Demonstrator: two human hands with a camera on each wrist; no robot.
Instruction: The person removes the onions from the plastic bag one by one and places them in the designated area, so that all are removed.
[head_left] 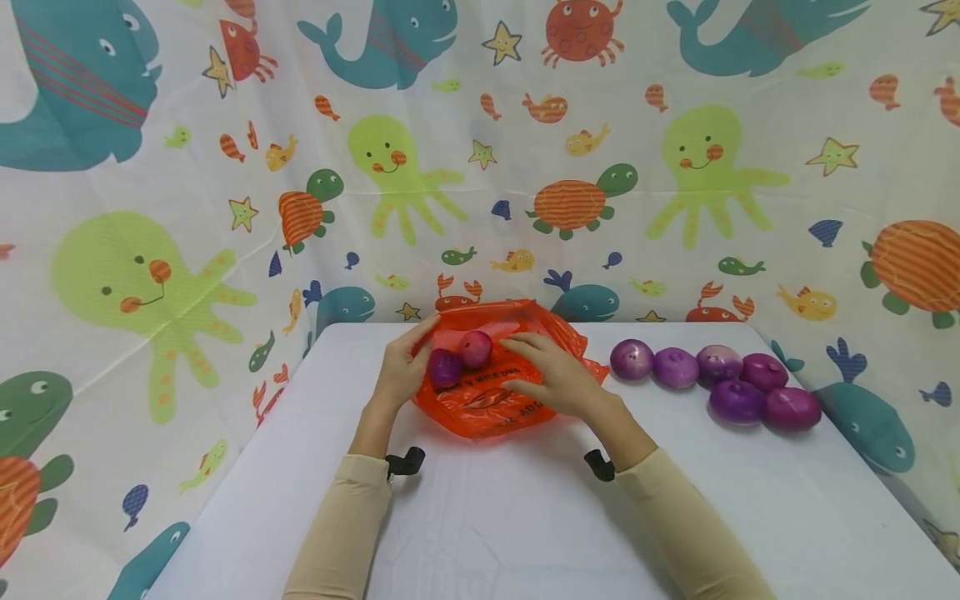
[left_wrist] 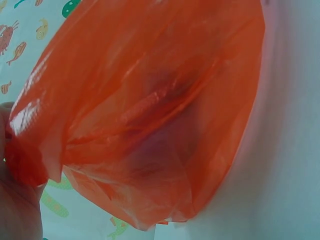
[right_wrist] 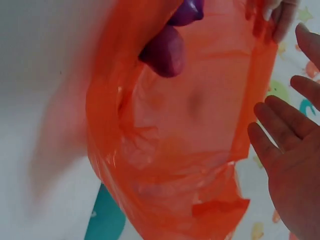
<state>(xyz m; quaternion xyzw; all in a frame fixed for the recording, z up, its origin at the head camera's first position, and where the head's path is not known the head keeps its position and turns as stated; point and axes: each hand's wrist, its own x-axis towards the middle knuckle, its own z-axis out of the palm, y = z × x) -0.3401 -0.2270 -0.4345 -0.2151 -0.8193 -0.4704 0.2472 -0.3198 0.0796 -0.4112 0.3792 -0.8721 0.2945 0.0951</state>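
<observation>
An orange plastic bag (head_left: 491,400) lies open on the white table (head_left: 510,517). Two purple onions (head_left: 445,367) (head_left: 476,348) sit in its mouth. My left hand (head_left: 408,358) pinches the bag's left edge and holds it up. My right hand (head_left: 543,367) hovers over the bag's right side with fingers straight and nothing in it. In the left wrist view, the bag (left_wrist: 150,115) fills the frame. The right wrist view shows the bag's inside (right_wrist: 200,115), an onion (right_wrist: 167,50) and my open palm (right_wrist: 290,160).
Several more purple onions (head_left: 712,379) lie in a cluster on the table to the right of the bag. A sea-animal patterned curtain (head_left: 480,167) surrounds the table on the back and sides. The table's near part lies between my forearms.
</observation>
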